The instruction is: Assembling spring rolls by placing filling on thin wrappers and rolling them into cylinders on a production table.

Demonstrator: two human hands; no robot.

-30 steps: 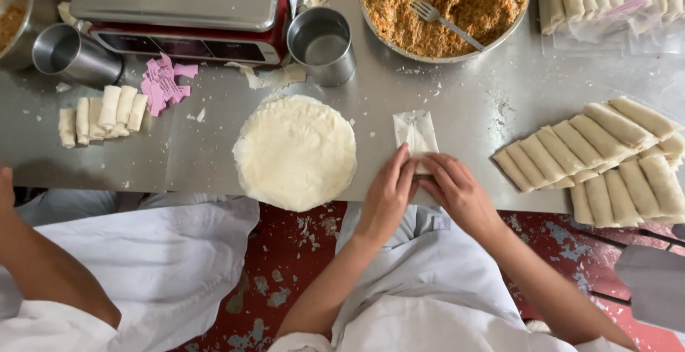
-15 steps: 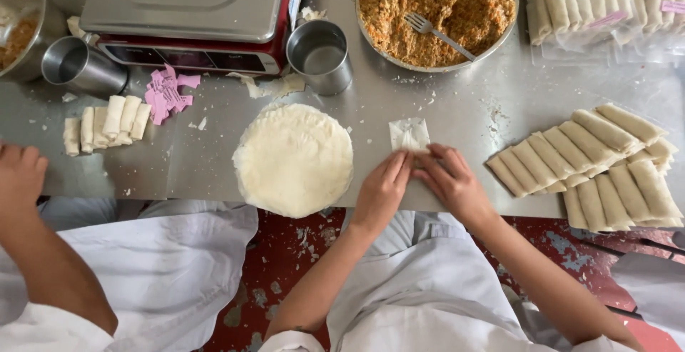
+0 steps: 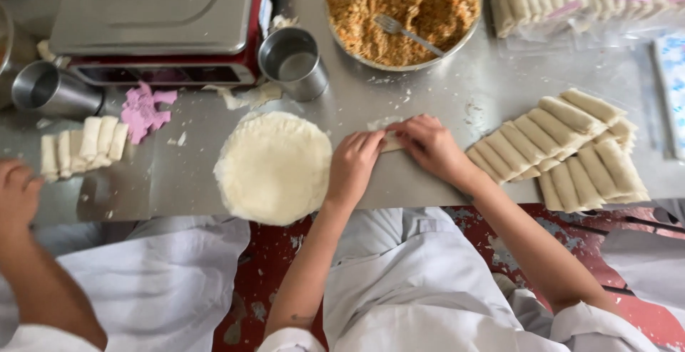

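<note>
Wrapper stack [image 3: 273, 166] beside left hand [image 3: 354, 166]; finished rolls [image 3: 571, 148] beside right hand [image 3: 432, 146]

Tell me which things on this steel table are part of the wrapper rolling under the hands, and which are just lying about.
In use:
left hand and right hand, both on the roll
stack of round wrappers
bowl of filling with fork
finished rolls

Lying about:
metal cup
tipped cup
pink paper scraps
scale

The hands [image 3: 389, 153] cover most of the small roll [image 3: 391, 142] beside the round wrapper stack [image 3: 273, 166] — its filling stays unseen; beyond the stack, the scale [image 3: 153, 16] is cropped.
</note>
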